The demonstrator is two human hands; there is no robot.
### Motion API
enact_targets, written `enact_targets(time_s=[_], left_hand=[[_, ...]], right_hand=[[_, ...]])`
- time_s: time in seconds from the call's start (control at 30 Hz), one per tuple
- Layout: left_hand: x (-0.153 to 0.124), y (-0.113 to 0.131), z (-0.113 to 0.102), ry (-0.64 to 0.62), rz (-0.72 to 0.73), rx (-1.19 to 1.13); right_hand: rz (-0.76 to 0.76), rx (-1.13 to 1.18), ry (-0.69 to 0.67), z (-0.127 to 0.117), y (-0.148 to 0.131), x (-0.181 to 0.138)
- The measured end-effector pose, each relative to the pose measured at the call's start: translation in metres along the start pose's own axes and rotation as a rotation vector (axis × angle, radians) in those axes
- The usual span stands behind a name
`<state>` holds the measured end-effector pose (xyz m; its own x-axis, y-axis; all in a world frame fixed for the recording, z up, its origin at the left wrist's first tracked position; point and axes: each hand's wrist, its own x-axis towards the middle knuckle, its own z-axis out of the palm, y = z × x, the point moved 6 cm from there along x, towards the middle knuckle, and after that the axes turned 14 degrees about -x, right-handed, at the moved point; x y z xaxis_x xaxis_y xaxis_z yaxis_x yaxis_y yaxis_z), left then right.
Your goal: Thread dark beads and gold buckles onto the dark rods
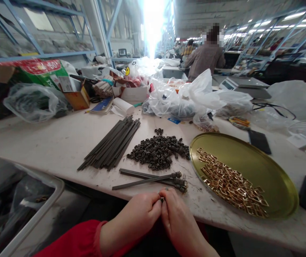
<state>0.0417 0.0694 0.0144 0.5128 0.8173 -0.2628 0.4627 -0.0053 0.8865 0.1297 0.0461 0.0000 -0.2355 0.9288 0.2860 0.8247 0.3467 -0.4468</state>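
Observation:
My left hand and my right hand meet at the table's front edge, fingers closed and fingertips together. A small dark piece shows between them, mostly hidden, so I cannot make out its kind. Just beyond lie several dark straps with gold buckles at their right ends. A heap of small dark loops sits behind these. To its left is a bundle of long dark flat straps. Gold rectangular buckles are spread over the near left part of a round gold tray on the right.
Plastic bags, a green and red box and a paper roll line the table's back. A dark phone-like slab lies behind the tray. A white-rimmed bin stands lower left. A person is farther back.

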Motion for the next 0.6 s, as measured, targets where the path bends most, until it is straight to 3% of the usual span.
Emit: enact_targets(time_s=[0.13,0.3,0.4,0.5,0.6], left_hand=[[0.003,0.003,-0.005,0.028,-0.002,0.005],[0.002,0.003,-0.009,0.056,-0.014,-0.025],[0.000,-0.002,-0.010,0.094,-0.034,-0.010],[-0.005,-0.001,-0.009,0.105,-0.012,-0.010],[-0.013,0.011,-0.006,0.056,0.073,-0.048]], right_hand=[[-0.010,0.019,0.070,-0.003,0.007,0.002],[0.111,0.135,0.125,-0.011,0.020,0.003],[0.061,0.089,0.214,-0.018,0.016,0.002],[-0.014,0.059,0.199,-0.018,0.010,0.000],[0.024,0.098,0.157,-0.018,0.013,-0.003]])
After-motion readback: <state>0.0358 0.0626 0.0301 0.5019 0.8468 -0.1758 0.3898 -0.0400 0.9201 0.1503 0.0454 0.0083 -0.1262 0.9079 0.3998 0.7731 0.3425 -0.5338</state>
